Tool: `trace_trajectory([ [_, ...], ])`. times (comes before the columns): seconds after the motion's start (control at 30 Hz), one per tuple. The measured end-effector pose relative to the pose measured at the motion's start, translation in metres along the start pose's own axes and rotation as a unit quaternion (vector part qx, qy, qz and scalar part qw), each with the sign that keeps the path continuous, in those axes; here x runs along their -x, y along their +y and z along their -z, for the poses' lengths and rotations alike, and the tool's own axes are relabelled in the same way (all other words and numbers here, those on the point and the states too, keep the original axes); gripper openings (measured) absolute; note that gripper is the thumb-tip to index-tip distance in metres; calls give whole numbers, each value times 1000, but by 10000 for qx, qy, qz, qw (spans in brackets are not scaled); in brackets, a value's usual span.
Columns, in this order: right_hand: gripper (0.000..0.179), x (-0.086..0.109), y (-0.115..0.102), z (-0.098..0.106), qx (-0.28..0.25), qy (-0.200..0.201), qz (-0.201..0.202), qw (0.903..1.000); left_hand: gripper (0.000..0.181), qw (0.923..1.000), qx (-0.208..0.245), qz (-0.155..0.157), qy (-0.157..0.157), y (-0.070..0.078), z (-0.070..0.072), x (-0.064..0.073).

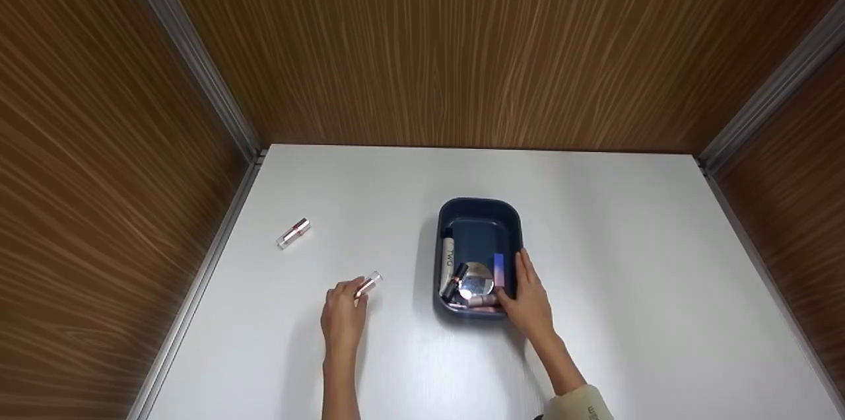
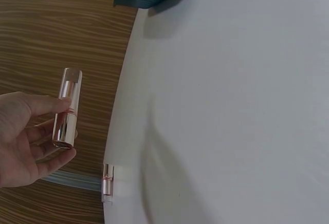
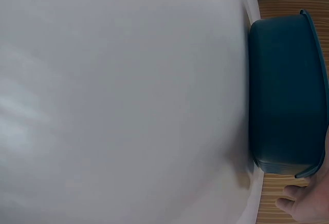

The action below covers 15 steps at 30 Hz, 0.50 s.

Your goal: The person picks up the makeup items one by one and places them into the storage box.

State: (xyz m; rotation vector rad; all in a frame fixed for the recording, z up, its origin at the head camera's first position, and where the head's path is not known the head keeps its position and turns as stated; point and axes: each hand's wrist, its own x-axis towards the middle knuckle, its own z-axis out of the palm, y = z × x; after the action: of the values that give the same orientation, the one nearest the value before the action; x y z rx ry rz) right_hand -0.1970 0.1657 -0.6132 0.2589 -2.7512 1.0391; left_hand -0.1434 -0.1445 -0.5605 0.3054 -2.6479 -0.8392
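Observation:
My left hand [image 1: 343, 314] pinches a lipstick tube [image 1: 368, 284] with a clear cap and shiny rose-gold base, held above the table. In the left wrist view the thumb presses across the tube [image 2: 67, 108] with the fingers behind it. A similar lipstick [image 1: 294, 234] lies farther left on the table. My right hand [image 1: 531, 308] holds the dark blue bin [image 1: 478, 205] at its near right side, thumb over the rim and fingers along the outer wall. Inside the bin are a white tube [image 1: 447, 260], a black lipstick [image 1: 455, 282], a round mirrored compact [image 1: 476, 286] and a blue-pink box [image 1: 498, 269].
The white table [image 1: 627, 275] is bounded by wood-grain panels [image 1: 429, 43] at the back and both sides. Metal strips [image 1: 198, 314] run along the side edges. A pinkish tube [image 1: 482, 300] lies at the bin's near end.

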Motion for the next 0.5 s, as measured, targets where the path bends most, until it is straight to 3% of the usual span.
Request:
trace_trajectory([
  [0.5,74,1,-1,0,-92,99,72,9999,29,9999,-59,-119,-59,6,-2,0],
])
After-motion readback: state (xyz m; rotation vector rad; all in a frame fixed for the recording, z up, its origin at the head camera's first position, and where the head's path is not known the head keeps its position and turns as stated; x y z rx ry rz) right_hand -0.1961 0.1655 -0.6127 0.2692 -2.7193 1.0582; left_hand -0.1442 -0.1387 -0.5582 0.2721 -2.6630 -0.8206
